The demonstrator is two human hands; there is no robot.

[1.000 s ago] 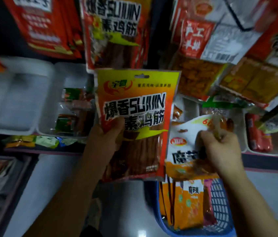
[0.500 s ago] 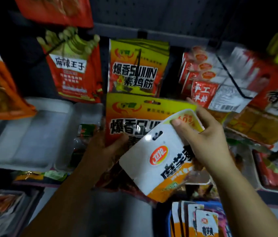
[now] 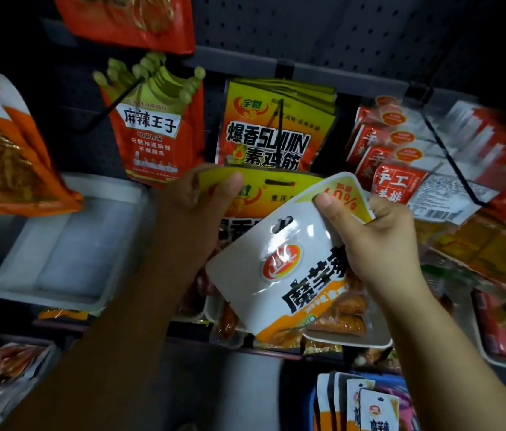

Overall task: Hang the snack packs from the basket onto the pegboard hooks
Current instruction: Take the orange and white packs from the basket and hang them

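A glossy yellow-and-orange pack (image 3: 271, 199), flat and foil-smooth with a slot punched near its top edge, is pinched at its upper left corner by the left hand (image 3: 205, 197), thumb laid over the front. Across its lower part a white-and-orange pack (image 3: 282, 269) is tilted, shiny, round-cornered, with a small hang hole; it is gripped at its upper right corner by the right hand (image 3: 379, 234), thumb on the front, fingers curled behind. Both packs are held in the centre of the frame, just below the hanging row.

Compared with half a second ago, the left hand has been shifted from the yellow pack's lower body up to its top corner, and the pack has been raised closer to the matching hung packs (image 3: 276, 132) above it, which sit on a thin dark wire hook (image 3: 280, 115).

Lower right, more white-and-orange packs are stood upright in the blue basket (image 3: 313, 405). A perforated grey pegboard (image 3: 323, 29) fills the top. A red pack (image 3: 155, 132) hangs to the left, red-and-white packs (image 3: 391, 163) to the right. A pale plastic tray (image 3: 68, 247) sits at left. The yellow pack's lower half is hidden by the white one.
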